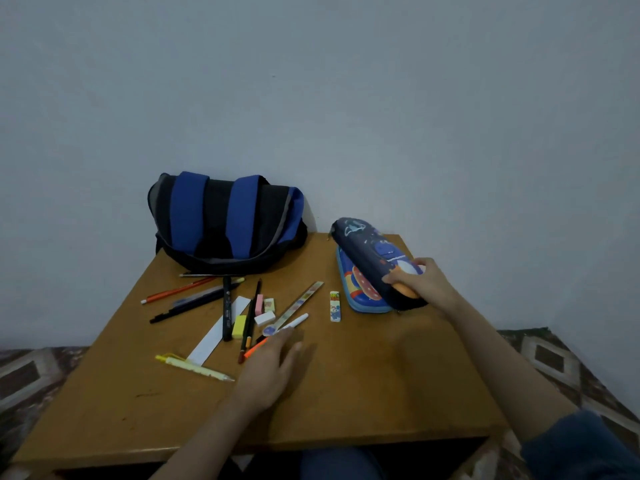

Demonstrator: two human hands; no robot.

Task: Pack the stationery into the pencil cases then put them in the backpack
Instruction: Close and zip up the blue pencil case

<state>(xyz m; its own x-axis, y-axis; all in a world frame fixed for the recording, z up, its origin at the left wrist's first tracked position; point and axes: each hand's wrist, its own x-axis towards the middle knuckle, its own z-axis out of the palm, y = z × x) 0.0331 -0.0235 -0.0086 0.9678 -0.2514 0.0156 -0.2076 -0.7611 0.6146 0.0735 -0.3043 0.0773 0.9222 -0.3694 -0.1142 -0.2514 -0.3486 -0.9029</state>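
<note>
Right now the right grip [420, 284] is clamped on the near end of the dark pencil case [369, 249], fingers curled over its top and thumb on the near side. That case is a rounded, hard-looking navy shell with pale space prints. It sits tilted across the blue pencil case [360, 294], which lies flat at the right rear of the desk [363, 382]; that makes two cases.

The left grip [273, 365] lies flat on the smooth brown wooden desk with fingers straight and together, holding nothing. Its fingertips sit at the near end of a white pen [294, 322] and over an orange marker [254, 349]; contact cannot be told.

The rest of the stationery is scattered loose left of centre:
- two flat rulers, one plain white [221, 329] and one patterned [299, 301]
- four small blocky erasers: pink [259, 304], pale [269, 304], white [265, 318] and yellow [239, 326]
- one yellow pen [194, 367]
- one small printed white bar [335, 305]
- several dark pens and pencils, crossed over each other

One soft black-and-blue fabric backpack [228, 220] slumps at the rear against the wall.
</note>
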